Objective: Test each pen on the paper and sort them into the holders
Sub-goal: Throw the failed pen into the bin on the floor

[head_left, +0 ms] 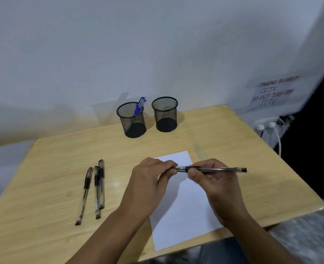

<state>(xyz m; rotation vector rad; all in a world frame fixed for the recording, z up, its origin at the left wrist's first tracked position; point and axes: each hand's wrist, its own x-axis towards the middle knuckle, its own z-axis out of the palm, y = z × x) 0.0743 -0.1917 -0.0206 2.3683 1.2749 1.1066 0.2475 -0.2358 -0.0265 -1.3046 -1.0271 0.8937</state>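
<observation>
My right hand (212, 180) grips a black pen (218, 169) held level above the white paper (184, 210). My left hand (153, 176) pinches the pen's cap at its left end, where a clear tip section shows between the hands. Three black pens (95, 189) lie side by side on the table to the left. At the back stand two black mesh holders: the left holder (131, 121) has blue pens (140, 105) in it, and no pen shows in the right holder (165, 115).
The wooden table (52, 168) meets a white wall at the back. A clear ruler (197, 147) lies beyond the paper. At the right, a power strip with white plugs (267, 125) and a handwritten notice (273, 92) hang on the wall.
</observation>
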